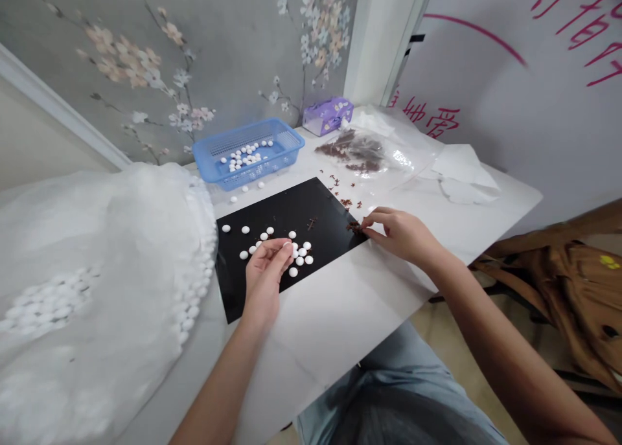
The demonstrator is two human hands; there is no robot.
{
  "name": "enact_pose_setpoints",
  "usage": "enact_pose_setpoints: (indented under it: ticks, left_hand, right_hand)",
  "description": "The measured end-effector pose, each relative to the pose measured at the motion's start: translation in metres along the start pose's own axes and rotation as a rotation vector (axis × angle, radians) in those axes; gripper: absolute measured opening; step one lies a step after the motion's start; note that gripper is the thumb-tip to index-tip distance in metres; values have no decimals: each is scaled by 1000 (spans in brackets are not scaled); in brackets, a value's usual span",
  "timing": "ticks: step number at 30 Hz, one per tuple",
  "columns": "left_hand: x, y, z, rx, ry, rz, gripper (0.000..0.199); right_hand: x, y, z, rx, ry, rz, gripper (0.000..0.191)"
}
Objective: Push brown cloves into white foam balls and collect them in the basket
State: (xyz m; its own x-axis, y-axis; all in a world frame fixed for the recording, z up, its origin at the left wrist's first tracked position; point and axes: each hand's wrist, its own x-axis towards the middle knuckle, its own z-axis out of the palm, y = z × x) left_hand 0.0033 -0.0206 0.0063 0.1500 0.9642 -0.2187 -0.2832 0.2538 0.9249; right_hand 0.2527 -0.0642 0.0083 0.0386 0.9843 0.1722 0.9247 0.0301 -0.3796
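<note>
Between the thumb and fingers of my left hand (265, 280) is a small white bead (286, 245), held above a black board (253, 286). Several loose white beads (302, 252) lie on the board under and around this hand. Over the board's right corner, my right hand (401, 234) is closed in a pinch at a little heap of small brown branched pieces (354, 227). Its fingertips touch the heap; how many pieces they grip is hard to see. Another brown piece (311, 223) rests mid-board.
A blue basket (208, 166) with white beads stands at the back. To its right are a purple tissue pack (328, 116) and a clear bag (398, 163) of brown pieces. A large white bag (121, 257) of beads fills the left. A brown backpack (573, 289) sits at right.
</note>
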Motion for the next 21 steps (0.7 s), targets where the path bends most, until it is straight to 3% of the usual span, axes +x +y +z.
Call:
enact_pose_setpoints:
  ticks: [13,21]
  left_hand:
    - [5,0,-3,-58,-28,-59,18]
    - [4,1,-2,-9,-51,-53,19]
  right_hand:
    - [-5,-5,8,145,-45,70,12]
    - [4,-29,18,642,186,111,17]
